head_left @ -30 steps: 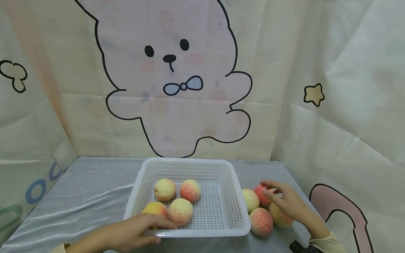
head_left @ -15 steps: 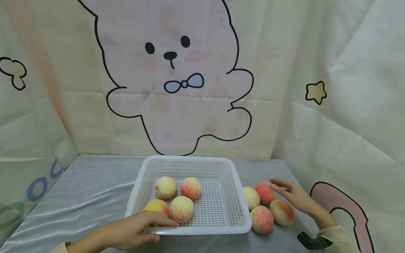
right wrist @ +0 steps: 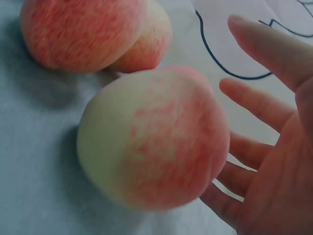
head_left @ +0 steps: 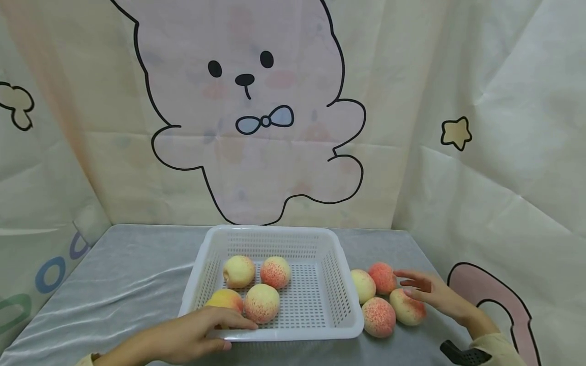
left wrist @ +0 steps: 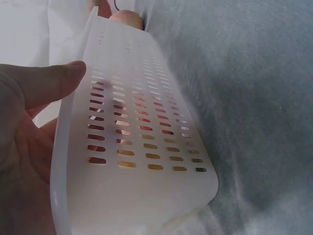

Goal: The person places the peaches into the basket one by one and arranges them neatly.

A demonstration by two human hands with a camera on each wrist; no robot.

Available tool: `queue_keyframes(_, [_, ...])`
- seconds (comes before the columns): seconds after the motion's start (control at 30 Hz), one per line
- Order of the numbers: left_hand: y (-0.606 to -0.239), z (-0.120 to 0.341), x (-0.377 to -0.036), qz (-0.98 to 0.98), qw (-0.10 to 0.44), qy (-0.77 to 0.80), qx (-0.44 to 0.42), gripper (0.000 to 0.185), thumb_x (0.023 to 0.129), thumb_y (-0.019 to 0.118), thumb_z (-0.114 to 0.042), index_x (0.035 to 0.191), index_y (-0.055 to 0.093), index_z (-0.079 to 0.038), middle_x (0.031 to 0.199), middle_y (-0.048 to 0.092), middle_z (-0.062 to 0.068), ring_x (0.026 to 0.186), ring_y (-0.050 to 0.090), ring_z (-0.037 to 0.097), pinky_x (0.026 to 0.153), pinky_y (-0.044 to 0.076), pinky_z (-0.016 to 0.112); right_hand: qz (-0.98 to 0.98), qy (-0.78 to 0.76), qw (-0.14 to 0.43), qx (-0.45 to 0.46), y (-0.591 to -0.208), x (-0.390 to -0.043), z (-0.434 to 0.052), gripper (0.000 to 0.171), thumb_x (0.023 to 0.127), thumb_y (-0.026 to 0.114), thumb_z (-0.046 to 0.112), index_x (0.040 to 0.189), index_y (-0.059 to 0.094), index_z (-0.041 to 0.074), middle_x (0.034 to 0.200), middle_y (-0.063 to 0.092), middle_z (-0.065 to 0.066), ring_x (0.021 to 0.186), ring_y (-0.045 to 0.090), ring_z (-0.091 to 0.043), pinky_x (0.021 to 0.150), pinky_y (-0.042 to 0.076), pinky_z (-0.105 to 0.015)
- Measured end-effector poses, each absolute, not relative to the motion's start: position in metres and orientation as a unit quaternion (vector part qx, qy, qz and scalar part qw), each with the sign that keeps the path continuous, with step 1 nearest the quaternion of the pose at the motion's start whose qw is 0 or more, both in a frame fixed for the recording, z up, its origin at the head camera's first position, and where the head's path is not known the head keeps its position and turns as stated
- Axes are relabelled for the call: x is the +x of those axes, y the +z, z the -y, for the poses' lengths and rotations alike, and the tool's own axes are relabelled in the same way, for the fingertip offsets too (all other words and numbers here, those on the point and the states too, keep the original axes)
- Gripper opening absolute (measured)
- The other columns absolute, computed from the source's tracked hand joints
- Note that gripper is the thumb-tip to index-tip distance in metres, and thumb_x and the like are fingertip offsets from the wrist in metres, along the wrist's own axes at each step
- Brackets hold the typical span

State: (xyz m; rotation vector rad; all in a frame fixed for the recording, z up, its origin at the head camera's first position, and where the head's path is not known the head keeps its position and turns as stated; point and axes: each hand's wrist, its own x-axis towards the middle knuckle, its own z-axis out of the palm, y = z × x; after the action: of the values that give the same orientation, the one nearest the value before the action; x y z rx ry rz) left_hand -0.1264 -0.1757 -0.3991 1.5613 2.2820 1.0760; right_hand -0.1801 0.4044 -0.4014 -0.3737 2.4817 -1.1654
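On the grey cloth-covered table (head_left: 137, 284), a round cream-and-red peach (head_left: 405, 309) sits right of a white perforated plastic basket (head_left: 293, 334), beside three other peaches (head_left: 378, 317). The right hand (head_left: 432, 293) hangs by it, fingers apart, contact unclear from here; grasping seems the present step, so those fingers must curl round. The left hand (head_left: 201, 330) pinches the basket's near rim.

The basket (head_left: 320, 334) is white, slot-patterned; its near-left peach (head_left: 227, 298) is yellow-orange. Right of the basket, the farthest peach (head_left: 383, 277) is red, the nearest peach (head_left: 378, 317) red-speckled, the rightmost peach (head_left: 408, 307) cream blushed red. The cloth (head_left: 137, 290) is grey, the bear (head_left: 256, 168) pinkish, black-outlined.
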Motion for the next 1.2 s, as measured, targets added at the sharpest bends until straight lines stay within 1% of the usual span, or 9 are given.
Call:
queue_keyframes(0.1, [-0.399, 0.176, -0.127, -0.766, 0.088, 0.362, 0.524, 0.043, 0.101, 0.061, -0.016, 0.143, 0.056, -0.014, 0.140, 0.065, -0.002, 0.129, 0.057, 0.006, 0.100, 0.052, 0.023, -0.865, -0.432, 0.209, -0.149, -0.408, -0.175, -0.412, 0.052, 0.106, 0.049, 0.016, 0.155, 0.037, 0.005, 0.158, 0.040, -0.021, 0.123, 0.048, 0.014, 0.094, 0.046, -0.027])
queue_keyframes(0.23, [-0.400, 0.176, -0.127, -0.766, 0.087, 0.361, 0.524, 0.043, 0.100, 0.061, -0.016, 0.143, 0.056, -0.015, 0.140, 0.064, -0.002, 0.128, 0.057, 0.005, 0.099, 0.052, 0.023, -0.831, -0.469, 0.232, -0.191, -0.418, -0.172, -0.420, 0.055, 0.103, 0.050, 0.005, 0.154, 0.034, -0.003, 0.152, 0.051, 0.004, 0.126, 0.050, 0.010, 0.095, 0.046, -0.017])
queue_keyframes(0.3, [-0.400, 0.177, -0.127, -0.765, 0.086, 0.362, 0.525, 0.043, 0.100, 0.061, -0.016, 0.143, 0.056, -0.015, 0.140, 0.064, -0.002, 0.128, 0.057, 0.005, 0.099, 0.052, 0.023, -0.817, -0.483, 0.241, -0.204, -0.422, -0.171, -0.423, 0.058, 0.100, 0.052, 0.002, 0.155, 0.032, -0.004, 0.150, 0.053, 0.013, 0.127, 0.050, 0.008, 0.097, 0.045, -0.016])
queue_keyframes(0.33, [-0.400, 0.177, -0.127, -0.764, 0.086, 0.363, 0.526, 0.043, 0.101, 0.061, -0.016, 0.144, 0.056, -0.015, 0.140, 0.064, -0.002, 0.129, 0.056, 0.005, 0.100, 0.051, 0.023, -0.812, -0.487, 0.245, -0.209, -0.424, -0.171, -0.424, 0.060, 0.100, 0.053, 0.001, 0.156, 0.031, -0.003, 0.150, 0.052, 0.014, 0.128, 0.050, 0.007, 0.097, 0.045, -0.015])
queue_keyframes(0.53, [-0.401, 0.178, -0.127, -0.763, 0.087, 0.364, 0.526, 0.045, 0.099, 0.062, -0.012, 0.144, 0.056, -0.015, 0.139, 0.065, -0.001, 0.129, 0.056, 0.004, 0.100, 0.051, 0.022, -0.794, -0.506, 0.253, -0.222, -0.428, -0.172, -0.426, 0.066, 0.098, 0.053, -0.003, 0.158, 0.026, 0.001, 0.153, 0.050, 0.004, 0.130, 0.051, 0.000, 0.101, 0.043, -0.016])
queue_keyframes(0.73, [-0.401, 0.176, -0.127, -0.763, 0.082, 0.362, 0.529, 0.046, 0.098, 0.064, -0.010, 0.143, 0.056, -0.015, 0.139, 0.065, -0.002, 0.128, 0.057, 0.005, 0.099, 0.052, 0.023, -0.821, -0.490, 0.210, -0.203, -0.429, -0.167, -0.426, 0.062, 0.099, 0.056, 0.000, 0.154, 0.030, -0.006, 0.140, 0.058, 0.016, 0.119, 0.056, 0.002, 0.094, 0.048, -0.017])
queue_keyframes(0.9, [-0.402, 0.176, -0.127, -0.762, 0.084, 0.365, 0.529, 0.047, 0.098, 0.063, -0.009, 0.144, 0.056, -0.015, 0.140, 0.065, -0.001, 0.128, 0.057, 0.005, 0.099, 0.052, 0.023, -0.839, -0.483, 0.183, -0.174, -0.417, -0.164, -0.427, 0.061, 0.100, 0.056, 0.001, 0.155, 0.030, -0.004, 0.137, 0.057, 0.024, 0.117, 0.056, 0.005, 0.091, 0.051, -0.019])
queue_keyframes(1.03, [-0.402, 0.177, -0.127, -0.761, 0.088, 0.368, 0.527, 0.045, 0.099, 0.062, -0.012, 0.144, 0.056, -0.015, 0.140, 0.065, 0.000, 0.129, 0.056, 0.005, 0.101, 0.051, 0.022, -0.834, -0.491, 0.170, -0.189, -0.399, -0.166, -0.420, 0.062, 0.099, 0.055, 0.000, 0.156, 0.029, -0.004, 0.139, 0.058, 0.022, 0.118, 0.058, 0.003, 0.091, 0.053, -0.022])
queue_keyframes(1.2, [-0.402, 0.177, -0.127, -0.758, 0.084, 0.370, 0.531, 0.042, 0.101, 0.060, -0.016, 0.143, 0.056, -0.015, 0.140, 0.065, -0.001, 0.129, 0.057, 0.006, 0.102, 0.050, 0.022, -0.824, -0.502, 0.152, -0.216, -0.376, -0.169, -0.398, 0.062, 0.100, 0.054, -0.002, 0.156, 0.029, -0.001, 0.136, 0.061, 0.016, 0.113, 0.061, 0.000, 0.088, 0.056, -0.025])
